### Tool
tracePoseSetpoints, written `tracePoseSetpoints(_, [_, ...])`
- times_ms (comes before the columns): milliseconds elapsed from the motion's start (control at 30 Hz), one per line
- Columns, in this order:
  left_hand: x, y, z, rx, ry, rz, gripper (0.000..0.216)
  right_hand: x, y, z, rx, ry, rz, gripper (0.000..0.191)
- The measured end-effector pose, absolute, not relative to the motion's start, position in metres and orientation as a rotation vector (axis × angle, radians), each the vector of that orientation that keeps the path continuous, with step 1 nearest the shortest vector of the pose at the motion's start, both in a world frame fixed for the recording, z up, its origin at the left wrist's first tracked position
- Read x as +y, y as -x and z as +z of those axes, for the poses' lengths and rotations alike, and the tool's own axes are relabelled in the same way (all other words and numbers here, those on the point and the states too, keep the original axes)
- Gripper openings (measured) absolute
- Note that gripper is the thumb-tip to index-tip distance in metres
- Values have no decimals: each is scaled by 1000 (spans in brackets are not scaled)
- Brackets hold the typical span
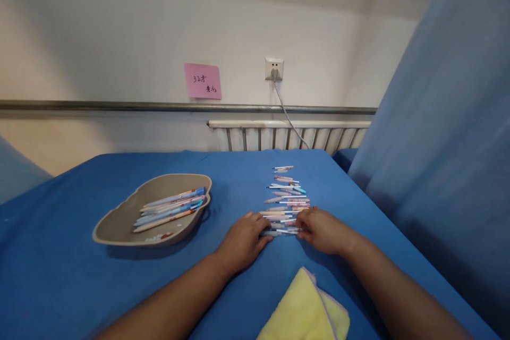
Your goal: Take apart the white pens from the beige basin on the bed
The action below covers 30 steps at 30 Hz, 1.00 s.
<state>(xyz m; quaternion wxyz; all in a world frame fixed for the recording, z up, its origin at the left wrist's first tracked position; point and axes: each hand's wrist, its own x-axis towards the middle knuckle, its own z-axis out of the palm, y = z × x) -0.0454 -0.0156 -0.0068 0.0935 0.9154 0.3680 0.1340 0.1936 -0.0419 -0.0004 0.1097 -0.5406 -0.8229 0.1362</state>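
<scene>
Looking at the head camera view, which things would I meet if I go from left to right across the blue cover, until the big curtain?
Tan tray → left hand → laid-out pens and sticks → right hand → big curtain.

left hand (pixel 247 238), right hand (pixel 323 230), pens (pixel 276 213) between

Pens (pixel 298 201) white, pink and pale blue; tray (pixel 121 219) beige; cloth (pixel 297 311) yellow, edged lilac; sheet (pixel 71 297) blue
</scene>
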Motion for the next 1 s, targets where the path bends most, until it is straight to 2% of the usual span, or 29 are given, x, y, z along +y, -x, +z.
tracePoseSetpoints(200, [-16, 46, -10, 1115, -2736, 414, 13, -45, -190, 1, -2413, 1654, 443, 16])
tracePoseSetpoints(600, [-12, 43, -9, 1148, -2855, 345, 13, -41, -188, 4, -2433, 1694, 162, 16])
tracePoseSetpoints(1000, [-15, 46, -8, 1120, -2835, 354, 13, -45, -183, 4, -2408, 1566, 284, 9])
